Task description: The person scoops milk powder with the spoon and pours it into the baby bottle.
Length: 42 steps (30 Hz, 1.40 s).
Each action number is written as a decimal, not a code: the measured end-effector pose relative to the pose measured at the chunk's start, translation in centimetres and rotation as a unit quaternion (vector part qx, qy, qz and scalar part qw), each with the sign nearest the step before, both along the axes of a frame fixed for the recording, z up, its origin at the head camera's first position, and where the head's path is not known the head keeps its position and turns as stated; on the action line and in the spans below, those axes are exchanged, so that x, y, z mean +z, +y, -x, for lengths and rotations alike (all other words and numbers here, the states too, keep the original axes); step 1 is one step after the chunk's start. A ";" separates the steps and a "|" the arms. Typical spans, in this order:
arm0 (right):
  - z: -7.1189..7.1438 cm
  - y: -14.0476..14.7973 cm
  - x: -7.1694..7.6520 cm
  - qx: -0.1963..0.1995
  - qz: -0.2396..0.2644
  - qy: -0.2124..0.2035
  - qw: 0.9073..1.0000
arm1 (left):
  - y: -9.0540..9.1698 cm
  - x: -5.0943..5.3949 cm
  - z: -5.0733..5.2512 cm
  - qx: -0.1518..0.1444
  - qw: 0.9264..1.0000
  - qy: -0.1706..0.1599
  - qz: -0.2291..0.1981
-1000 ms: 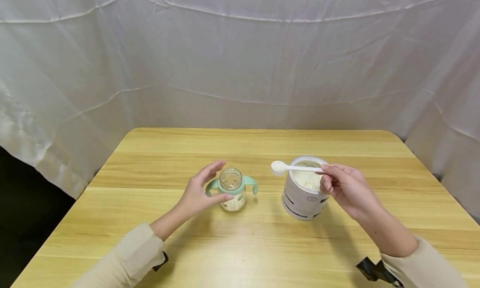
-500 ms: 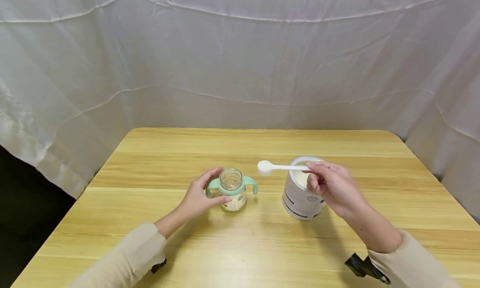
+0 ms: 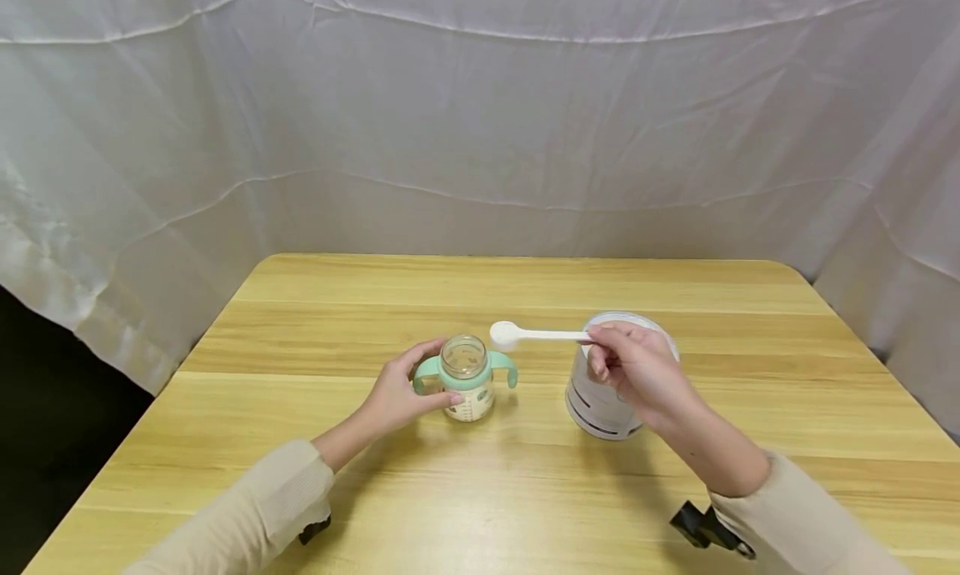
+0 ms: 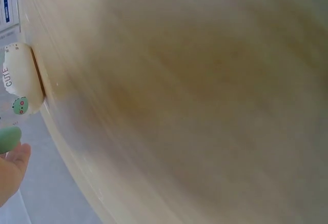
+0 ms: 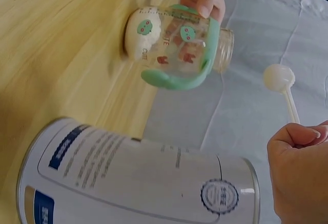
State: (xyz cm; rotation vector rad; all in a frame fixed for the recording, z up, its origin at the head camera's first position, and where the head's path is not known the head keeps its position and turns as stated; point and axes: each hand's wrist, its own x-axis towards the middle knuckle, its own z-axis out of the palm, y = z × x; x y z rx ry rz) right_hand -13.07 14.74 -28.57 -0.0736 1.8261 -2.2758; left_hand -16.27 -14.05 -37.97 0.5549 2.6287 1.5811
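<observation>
A clear baby bottle (image 3: 468, 396) with a green collar and two green handles stands upright on the table, uncapped. White powder fills its lower part, as the right wrist view shows. My left hand (image 3: 397, 396) holds the bottle on its left side, thumb in front and fingers behind around the handle. The right hand (image 3: 637, 371) pinches the handle end of a white measuring scoop (image 3: 506, 335). Level and heaped with powder, the scoop's bowl is just right of the bottle mouth and slightly above it. Below the right hand stands a white milk powder can (image 5: 138, 178), its opening partly hidden.
The wooden table (image 3: 480, 492) ends at a straight back edge with rounded corners. Behind it and along the sides hangs a pale curtain (image 3: 480, 125). The can stands a short gap to the right of the bottle.
My right hand has carried the filled scoop left from above the can towards the bottle. The left hand has closed in from beside the bottle and now grips it.
</observation>
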 end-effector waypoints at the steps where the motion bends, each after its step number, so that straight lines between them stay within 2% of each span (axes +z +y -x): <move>1: 0.0 -0.2 0.0 0.000 0.001 -0.002 1.000 | 0.0 0.0 0.0 0.000 1.000 -0.001 0.002; 9: 0.1 -1.6 -0.3 -0.004 0.011 -0.015 1.000 | 0.0 0.1 0.0 0.001 1.000 -0.009 0.004; 16: 0.1 -2.6 -0.4 -0.011 -0.003 -0.021 1.000 | -0.1 0.0 0.1 -0.008 1.000 -0.003 0.007; 25: 0.3 -3.5 -0.8 -0.008 -0.036 -0.005 0.999 | -0.1 0.0 0.1 -0.009 1.000 -0.007 0.011; 35: 0.5 -4.7 -1.5 -0.038 -0.082 -0.008 0.996 | -0.1 0.0 0.1 -0.012 1.000 -0.007 0.006; 42: 0.4 -5.1 -1.8 -0.049 -0.107 0.012 0.993 | -0.1 0.0 0.2 -0.014 1.000 -0.001 0.005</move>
